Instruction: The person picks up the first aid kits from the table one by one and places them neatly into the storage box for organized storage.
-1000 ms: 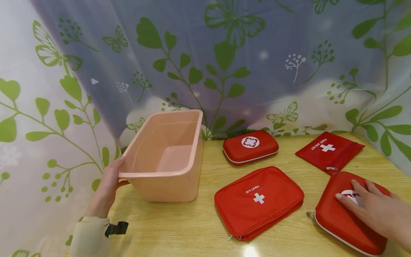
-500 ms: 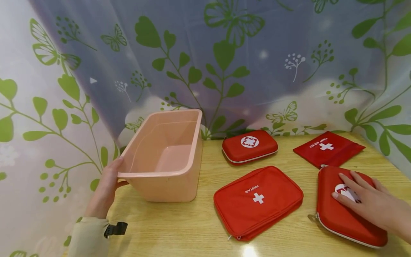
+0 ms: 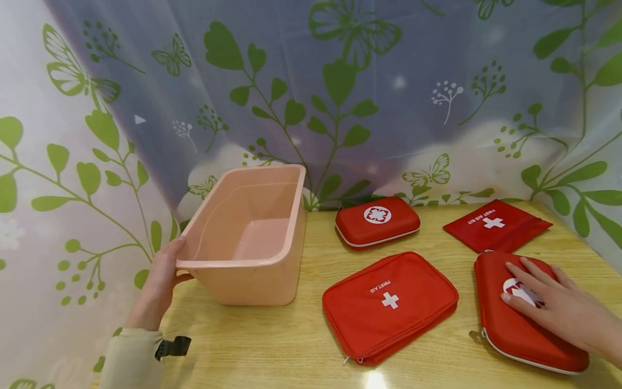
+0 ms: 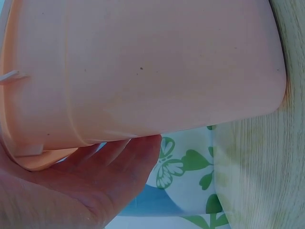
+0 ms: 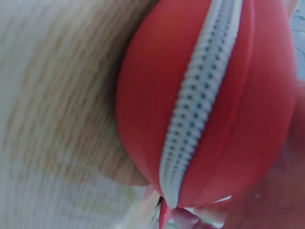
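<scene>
At the left of the head view, my left hand (image 3: 157, 286) grips the near-left rim of a pale pink plastic tub (image 3: 255, 283), thumb on top. Its fingers reach under the rim along the outer wall in the left wrist view. The tub stands on the table with nothing inside. On the right, my right hand (image 3: 559, 305) rests spread over the top of a red hard-shell zip case (image 3: 505, 329), partly covering its round white emblem. The case's white zipper (image 5: 198, 105) shows close up in the right wrist view, above the wood surface.
A flat red first aid pouch (image 3: 393, 308) lies mid-table. Behind it sits a smaller red hard case (image 3: 379, 221). At the back right, a red first aid kit pouch (image 3: 495, 224) touches the larger case's outline. A patterned curtain (image 3: 369, 108) borders the wooden table (image 3: 252, 346).
The red hard-shell case under my right hand has turned counterclockwise, its far end swinging left. My right hand has shifted slightly left with it. The left hand keeps its grip on the tub.
</scene>
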### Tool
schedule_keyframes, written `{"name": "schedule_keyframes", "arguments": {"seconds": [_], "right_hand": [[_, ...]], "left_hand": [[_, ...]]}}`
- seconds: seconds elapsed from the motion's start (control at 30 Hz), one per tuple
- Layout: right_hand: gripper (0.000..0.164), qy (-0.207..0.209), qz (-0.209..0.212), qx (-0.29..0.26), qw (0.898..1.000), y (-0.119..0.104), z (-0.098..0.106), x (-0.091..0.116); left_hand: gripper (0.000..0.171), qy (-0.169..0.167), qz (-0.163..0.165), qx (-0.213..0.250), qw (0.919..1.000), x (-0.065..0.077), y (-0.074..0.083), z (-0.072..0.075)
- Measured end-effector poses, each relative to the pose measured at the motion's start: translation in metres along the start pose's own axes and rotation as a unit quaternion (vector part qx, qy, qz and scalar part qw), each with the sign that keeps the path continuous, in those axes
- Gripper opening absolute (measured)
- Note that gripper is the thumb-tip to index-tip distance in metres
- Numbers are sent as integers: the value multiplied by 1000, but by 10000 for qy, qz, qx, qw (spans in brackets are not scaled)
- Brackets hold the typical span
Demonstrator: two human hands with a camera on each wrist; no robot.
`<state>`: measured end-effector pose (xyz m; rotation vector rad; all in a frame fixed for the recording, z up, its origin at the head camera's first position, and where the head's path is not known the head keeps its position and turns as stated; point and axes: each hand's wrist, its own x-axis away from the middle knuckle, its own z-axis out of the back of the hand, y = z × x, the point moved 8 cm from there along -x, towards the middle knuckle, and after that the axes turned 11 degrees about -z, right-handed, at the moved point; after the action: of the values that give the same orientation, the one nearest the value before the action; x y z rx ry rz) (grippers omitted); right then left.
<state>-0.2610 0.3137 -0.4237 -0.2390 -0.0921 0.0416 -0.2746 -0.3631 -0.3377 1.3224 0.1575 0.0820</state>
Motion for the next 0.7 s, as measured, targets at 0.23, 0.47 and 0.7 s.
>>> {"name": "schedule_keyframes", "arguments": {"seconds": [0.23, 0.47, 0.7], "right_hand": [[84, -35, -40, -83, 10000, -3, 0, -1], [84, 18, -94, 28, 10000, -9, 4, -2], [94, 21, -901, -234, 9957, -4, 19, 3]], "left_hand": [[66, 38, 2, 128, 9999, 0, 1, -2], [66, 64, -10, 101, 9999, 2, 0, 0], [66, 103, 11, 125, 9999, 3, 1, 0]]}}
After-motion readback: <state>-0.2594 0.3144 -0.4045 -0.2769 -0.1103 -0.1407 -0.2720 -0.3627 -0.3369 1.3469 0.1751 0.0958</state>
